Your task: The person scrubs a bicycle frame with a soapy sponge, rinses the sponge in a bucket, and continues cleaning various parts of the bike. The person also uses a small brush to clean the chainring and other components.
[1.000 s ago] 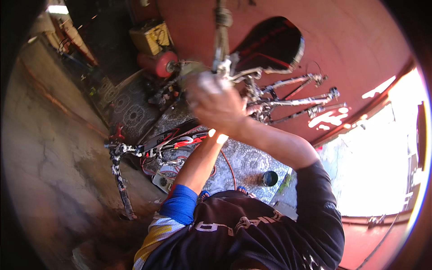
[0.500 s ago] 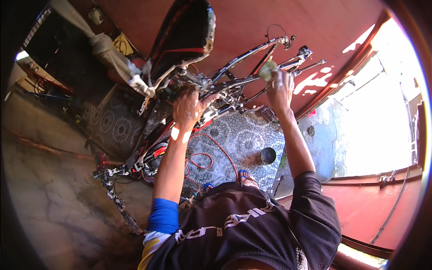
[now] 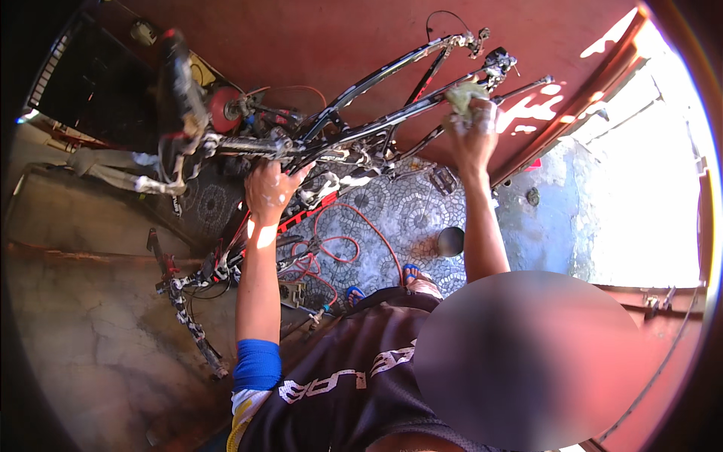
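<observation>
Suds cling to a black bicycle frame (image 3: pixel 380 126) held up off the floor in front of me. My left hand (image 3: pixel 273 192) has its fingers hooked round a frame tube near the seat post, thumb lying along the tube, with foam on its back. My right hand (image 3: pixel 473 132) is closed on a yellowish-green sponge (image 3: pixel 467 93), pressed to the thin tubes at the frame's far right end. The saddle (image 3: pixel 181 90) shows edge-on at the upper left. Below the tubes hangs a pedal (image 3: pixel 442 181). The undersides of my fingers are hidden.
A dark bucket (image 3: pixel 450 242) stands on the patterned tile floor (image 3: pixel 418 207) near my feet. An orange hose (image 3: pixel 369 224) loops across the tiles. At lower left is a sudsy handlebar (image 3: pixel 181 301). A red wall (image 3: pixel 361 34) rises behind; bright daylight enters at right.
The frame has tilted, turning the saddle from broadside to edge-on and shifting it left. My left hand has moved left with the frame; the right hand and sponge have shifted slightly toward the tube ends.
</observation>
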Available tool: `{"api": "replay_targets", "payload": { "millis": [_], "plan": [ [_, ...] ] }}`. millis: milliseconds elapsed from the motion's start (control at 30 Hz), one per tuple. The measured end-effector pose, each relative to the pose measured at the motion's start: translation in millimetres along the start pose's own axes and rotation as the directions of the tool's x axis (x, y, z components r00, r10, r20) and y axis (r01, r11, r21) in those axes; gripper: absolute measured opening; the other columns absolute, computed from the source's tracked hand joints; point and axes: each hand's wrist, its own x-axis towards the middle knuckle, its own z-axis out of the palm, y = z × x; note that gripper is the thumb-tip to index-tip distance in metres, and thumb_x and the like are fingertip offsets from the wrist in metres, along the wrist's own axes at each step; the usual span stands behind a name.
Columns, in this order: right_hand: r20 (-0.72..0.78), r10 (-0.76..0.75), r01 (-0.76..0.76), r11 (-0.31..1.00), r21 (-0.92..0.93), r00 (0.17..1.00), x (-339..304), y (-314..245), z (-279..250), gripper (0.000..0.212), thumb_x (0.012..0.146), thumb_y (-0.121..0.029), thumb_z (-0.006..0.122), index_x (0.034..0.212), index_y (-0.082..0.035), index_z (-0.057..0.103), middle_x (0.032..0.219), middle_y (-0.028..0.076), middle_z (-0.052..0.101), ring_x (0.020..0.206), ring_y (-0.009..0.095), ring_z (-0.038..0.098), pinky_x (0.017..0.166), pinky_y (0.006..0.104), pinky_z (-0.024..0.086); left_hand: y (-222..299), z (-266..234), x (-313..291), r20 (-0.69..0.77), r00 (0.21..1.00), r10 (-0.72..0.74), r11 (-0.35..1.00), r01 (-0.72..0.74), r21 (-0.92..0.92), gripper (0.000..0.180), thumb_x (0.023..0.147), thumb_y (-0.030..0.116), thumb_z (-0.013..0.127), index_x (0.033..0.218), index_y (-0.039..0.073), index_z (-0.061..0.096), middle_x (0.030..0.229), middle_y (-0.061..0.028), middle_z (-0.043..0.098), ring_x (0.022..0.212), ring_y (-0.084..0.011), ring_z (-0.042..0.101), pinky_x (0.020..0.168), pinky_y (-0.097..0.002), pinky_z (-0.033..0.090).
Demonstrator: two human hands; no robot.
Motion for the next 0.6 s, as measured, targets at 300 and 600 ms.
{"api": "replay_targets", "payload": {
  "millis": [300,600],
  "plan": [
    [0.617,-0.158,-0.216,0.846,0.487,0.771,-95,8,6,0.043,0.077,-0.004,0.07,0.119,-0.001,0.063,0.111,0.018,0.063,0.101,0.035,0.064,0.085,0.0437,0.055,14,0,3,0.113,0.984,-0.138,0.99,0.134,0.042,0.06,0.074,0.059,0.086,0.089,0.002,0.075,0.076,-0.0198,0.072,0.071,-0.0445,0.068,0.066,-0.0501,0.055],
    [0.35,-0.134,-0.074,0.85,0.522,0.927,-173,-85,100,0.037,0.078,-0.005,0.072,0.114,-0.007,0.069,0.112,0.017,0.062,0.098,0.037,0.062,0.082,0.0466,0.054,-7,6,-3,0.217,0.952,-0.215,0.966,0.175,0.188,0.062,0.075,0.054,0.086,0.106,0.002,0.073,0.09,-0.0208,0.075,0.083,-0.0463,0.07,0.076,-0.0526,0.056]
  ]
}}
